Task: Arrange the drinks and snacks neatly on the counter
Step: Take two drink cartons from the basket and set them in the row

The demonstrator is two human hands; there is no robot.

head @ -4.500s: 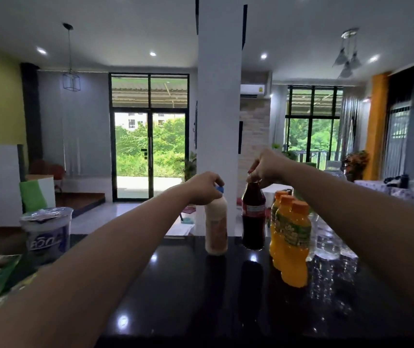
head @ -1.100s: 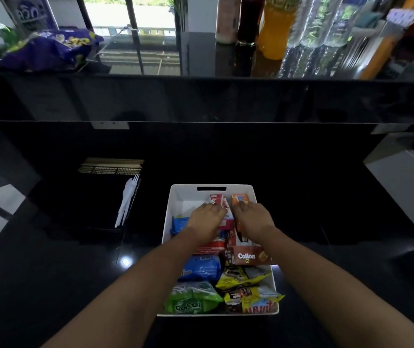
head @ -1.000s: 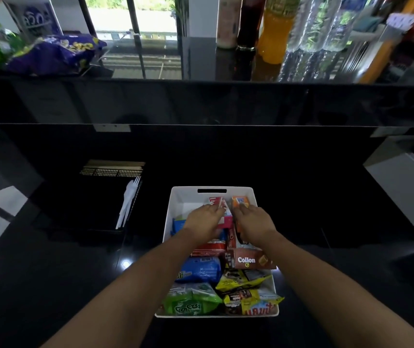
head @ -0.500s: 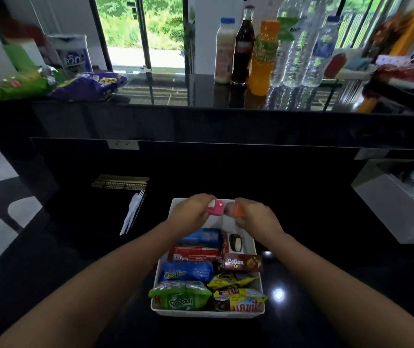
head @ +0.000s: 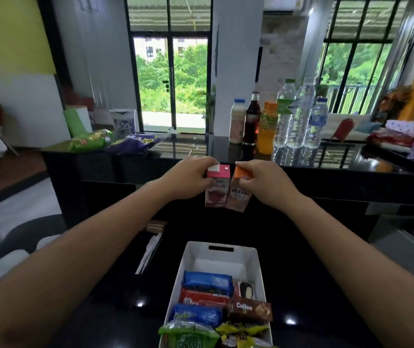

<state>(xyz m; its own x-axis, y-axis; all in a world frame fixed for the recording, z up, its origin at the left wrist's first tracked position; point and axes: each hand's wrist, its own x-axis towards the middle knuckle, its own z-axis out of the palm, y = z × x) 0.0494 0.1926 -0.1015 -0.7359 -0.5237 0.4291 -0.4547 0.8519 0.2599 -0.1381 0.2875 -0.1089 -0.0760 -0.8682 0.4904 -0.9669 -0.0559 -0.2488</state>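
Observation:
My left hand (head: 188, 180) grips a pink drink carton (head: 217, 190) by its top. My right hand (head: 263, 183) grips an orange-topped drink carton (head: 238, 197) the same way. Both cartons hang side by side in the air, just below the front edge of the raised black counter (head: 200, 151). On that counter stand a milk bottle (head: 237, 121), a dark cola bottle (head: 252, 119), an orange juice bottle (head: 267, 129) and three water bottles (head: 298, 114). Below, a white basket (head: 223, 259) holds several snack packs, among them a brown Collon box (head: 249, 310).
Green and purple snack bags (head: 115, 141) and a white tub (head: 123, 123) lie at the counter's left end. Red and wrapped packs (head: 396, 139) sit at its right end. A black holder with white plastic cutlery (head: 149, 249) stands left of the basket on the lower black worktop.
Both hands went from the bottles on the counter down into the basket, each took a carton, and now have lifted the two cartons up to the counter's front edge.

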